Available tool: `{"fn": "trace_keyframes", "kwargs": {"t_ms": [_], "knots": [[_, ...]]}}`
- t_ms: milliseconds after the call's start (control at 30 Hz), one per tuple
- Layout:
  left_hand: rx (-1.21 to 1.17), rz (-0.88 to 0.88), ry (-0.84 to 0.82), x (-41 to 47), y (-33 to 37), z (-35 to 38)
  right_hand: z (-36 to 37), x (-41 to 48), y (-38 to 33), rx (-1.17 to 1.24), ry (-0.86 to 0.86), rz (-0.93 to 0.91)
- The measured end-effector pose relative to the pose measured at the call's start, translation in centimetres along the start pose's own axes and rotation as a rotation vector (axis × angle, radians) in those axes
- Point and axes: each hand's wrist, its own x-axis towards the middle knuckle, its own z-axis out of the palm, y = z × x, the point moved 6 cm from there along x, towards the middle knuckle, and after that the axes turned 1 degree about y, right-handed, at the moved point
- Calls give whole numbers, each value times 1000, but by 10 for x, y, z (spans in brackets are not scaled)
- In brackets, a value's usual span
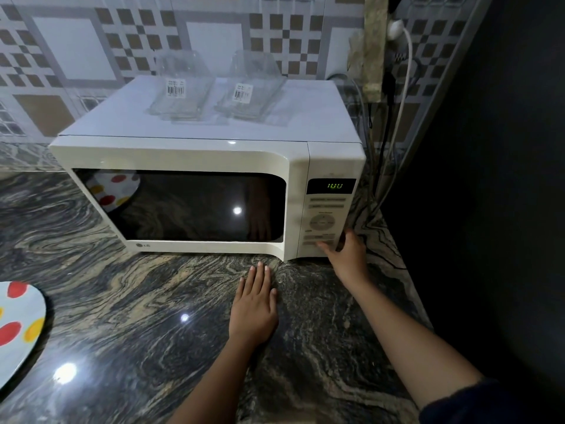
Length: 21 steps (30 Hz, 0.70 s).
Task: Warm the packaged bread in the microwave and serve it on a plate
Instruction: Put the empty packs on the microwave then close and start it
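Note:
A white microwave [195, 154] stands on the dark marbled counter with its door closed. Its green display [334, 186] reads about 100. My right hand [345, 252] rests at the lower right corner of the control panel, thumb on the bottom buttons and fingers around the side. My left hand [255, 304] lies flat, palm down, on the counter just in front of the door. A white plate with red and yellow dots [18, 325] sits at the left edge of the counter. The dark door window hides whatever is inside; it reflects the plate.
Two clear empty plastic packages [180, 90] [250, 90] with barcode labels lie on top of the microwave. Cables and a plug [397, 29] hang at the wall right of it. A dark wall bounds the right side. Tiled wall behind.

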Motion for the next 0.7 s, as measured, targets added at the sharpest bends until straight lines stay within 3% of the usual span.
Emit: {"fn": "trace_keyframes", "kwargs": {"t_ms": [233, 433, 533, 700], "knots": [[8, 0, -4, 1, 0, 1, -4, -5, -11, -97, 14, -18], [18, -39, -134, 3, -2, 1, -23, 0, -32, -202, -91, -112], [-213, -82, -135, 15, 4, -15, -39, 1, -49, -232, -73, -148], [-664, -161, 155, 31, 29, -79, -70, 1, -81, -112, -16, -289]]}}
